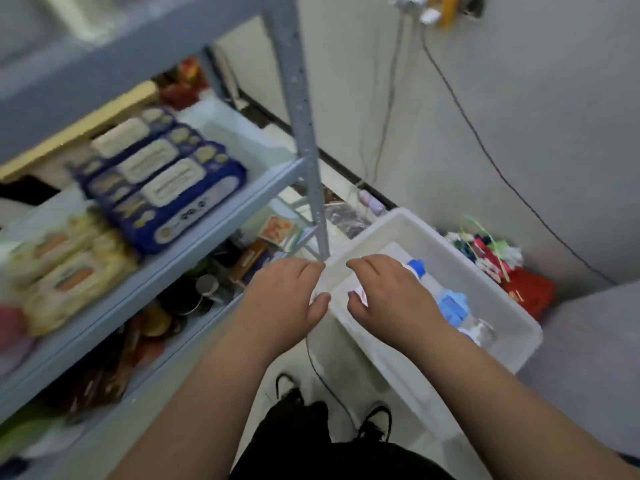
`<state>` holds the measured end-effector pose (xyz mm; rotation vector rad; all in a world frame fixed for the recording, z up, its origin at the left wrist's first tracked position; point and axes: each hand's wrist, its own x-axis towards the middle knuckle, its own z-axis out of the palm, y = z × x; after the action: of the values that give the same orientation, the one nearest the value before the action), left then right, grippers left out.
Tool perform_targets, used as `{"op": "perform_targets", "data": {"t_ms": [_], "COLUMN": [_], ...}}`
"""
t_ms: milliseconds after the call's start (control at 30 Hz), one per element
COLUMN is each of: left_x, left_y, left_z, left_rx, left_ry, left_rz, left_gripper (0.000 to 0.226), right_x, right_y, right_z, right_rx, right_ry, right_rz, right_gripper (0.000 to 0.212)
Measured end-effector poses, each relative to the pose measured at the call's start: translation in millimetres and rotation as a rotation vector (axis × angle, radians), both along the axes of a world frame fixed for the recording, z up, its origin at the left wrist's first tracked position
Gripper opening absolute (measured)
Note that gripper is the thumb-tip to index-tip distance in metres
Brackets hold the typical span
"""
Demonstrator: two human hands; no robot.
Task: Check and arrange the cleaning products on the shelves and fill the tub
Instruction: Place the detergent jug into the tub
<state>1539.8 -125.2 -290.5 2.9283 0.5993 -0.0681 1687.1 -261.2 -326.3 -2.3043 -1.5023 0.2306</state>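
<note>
Head view: left hand (pixel 287 292) pinches the near corner of the tub (pixel 512 308), apparently to steady it beside the shelf (pixel 221 206). Right hand (pixel 388 296), over the tub, curls its fingers round a small white-and-pink item (pixel 361 293); identity unclear. Tub contents: at least 1 bottle (pixel 452 304), blue-labelled, lying flat. Shelf holds wipes (pixel 162 188) in rows.

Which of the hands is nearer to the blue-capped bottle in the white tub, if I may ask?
Right. The right hand is over the tub, beside the blue-capped bottle; the left hand is at the tub's corner, farther off.
</note>
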Motion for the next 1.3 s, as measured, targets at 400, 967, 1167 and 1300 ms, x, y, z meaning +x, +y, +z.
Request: {"op": "perform_targets", "data": {"t_ms": [400,967,1167,1300], "left_x": [-235,-544,-559,-555], "left_y": [34,67,104,136], "left_z": [79,162,171,172], "left_rx": [0.144,0.339,0.348,0.341], "left_ry": [-0.129,-0.395,-0.41,-0.351], "left_rz": [0.485,0.814,0.844,0.847], "left_gripper": [0.049,0.058,0.055,0.053], "right_x": [-201,-490,-499,-495], "right_y": [115,207,237,267], "right_z": [98,184,193,205], "right_rx": [0.132,0.437,0.467,0.446], "right_ry": [-0.185,-0.179,-0.194,-0.18], "right_rz": [0.502,0.75,0.692,0.671], "right_gripper": [0.035,0.054,0.043,0.043]}}
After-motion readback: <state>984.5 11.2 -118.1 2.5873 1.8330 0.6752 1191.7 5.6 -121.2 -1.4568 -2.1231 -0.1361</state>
